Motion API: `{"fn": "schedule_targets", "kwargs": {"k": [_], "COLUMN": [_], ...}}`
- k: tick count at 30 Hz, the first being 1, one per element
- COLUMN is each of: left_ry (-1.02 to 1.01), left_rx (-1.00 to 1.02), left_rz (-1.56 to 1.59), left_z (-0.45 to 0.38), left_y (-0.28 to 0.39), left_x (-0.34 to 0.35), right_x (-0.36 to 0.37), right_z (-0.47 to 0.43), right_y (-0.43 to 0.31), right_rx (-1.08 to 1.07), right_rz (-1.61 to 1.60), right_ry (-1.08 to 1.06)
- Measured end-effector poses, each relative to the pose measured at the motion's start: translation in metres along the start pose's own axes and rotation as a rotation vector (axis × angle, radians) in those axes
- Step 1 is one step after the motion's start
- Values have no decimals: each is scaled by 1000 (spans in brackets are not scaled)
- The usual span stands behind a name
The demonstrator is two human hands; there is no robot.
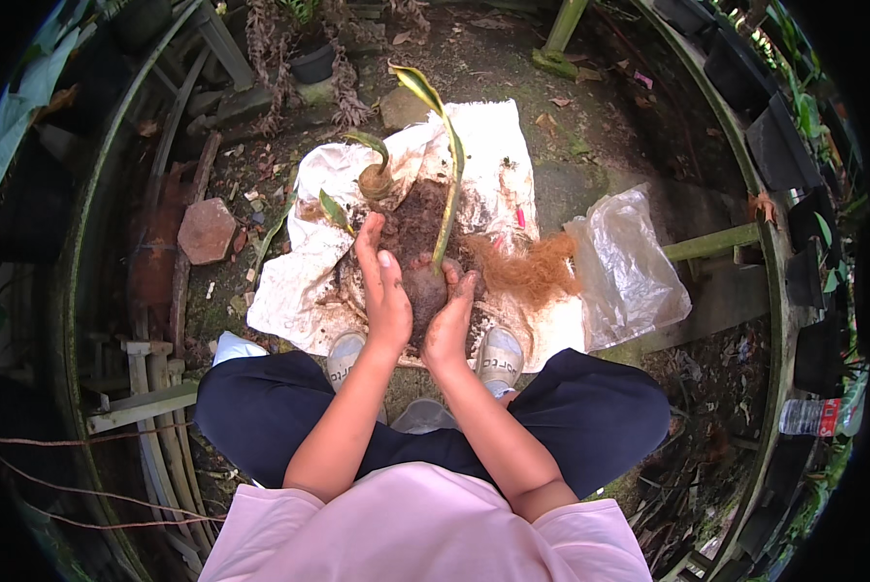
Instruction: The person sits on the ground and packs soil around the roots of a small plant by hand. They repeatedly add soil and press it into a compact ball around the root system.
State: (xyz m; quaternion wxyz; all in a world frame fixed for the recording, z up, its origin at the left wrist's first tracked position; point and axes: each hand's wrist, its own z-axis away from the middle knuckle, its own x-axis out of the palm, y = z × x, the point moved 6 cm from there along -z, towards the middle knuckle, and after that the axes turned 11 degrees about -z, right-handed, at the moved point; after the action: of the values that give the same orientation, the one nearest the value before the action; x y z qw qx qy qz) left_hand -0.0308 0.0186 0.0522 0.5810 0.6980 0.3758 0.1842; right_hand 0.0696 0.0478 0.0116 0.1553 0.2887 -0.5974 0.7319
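Note:
A ball of dark soil [427,295] surrounds the base of a tall, yellow-edged snake plant leaf [455,156]. My right hand [452,313] cups this ball from the right, its fingers curled around the far side. My left hand [386,291] is held upright along the left side, fingers stretched out and thumb apart; whether its palm touches the ball is unclear. Loose soil [420,214] is heaped just beyond my hands on a white woven sack [307,269]. Behind it, a curled leaf stands in a round wrapped root ball [375,182]. A short leaf piece [334,209] lies near my left fingertips.
Brown coconut fibre [533,269] lies to the right, against a clear plastic bag [635,269]. A hexagonal paving block [208,231] is on the left. Wooden frames with black pots [780,142] flank me. My sandals [500,356] rest at the sack's near edge.

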Motion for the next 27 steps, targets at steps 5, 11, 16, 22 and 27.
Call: {"fn": "schedule_targets", "kwargs": {"k": [5,11,16,22,27], "left_ry": [-106,-104,209,249,-4], "left_rx": [-372,-255,-336,-182,-38], "left_rz": [645,464,339,276,54], "left_z": [-13,-9,-13,-19,6], "left_y": [-14,6,-17,5,12], "left_x": [-12,-12,-32,-45,-7], "right_x": [29,22,17,3,18], "right_z": [-8,-16,-10,-28,-5], "right_y": [-41,-17,-5,-35,-32], "right_rx": [-10,92,266,171,-105], "right_rz": [159,-40,-167,-257,305], "right_ry": [-292,-246,-201,-61,-246]}}
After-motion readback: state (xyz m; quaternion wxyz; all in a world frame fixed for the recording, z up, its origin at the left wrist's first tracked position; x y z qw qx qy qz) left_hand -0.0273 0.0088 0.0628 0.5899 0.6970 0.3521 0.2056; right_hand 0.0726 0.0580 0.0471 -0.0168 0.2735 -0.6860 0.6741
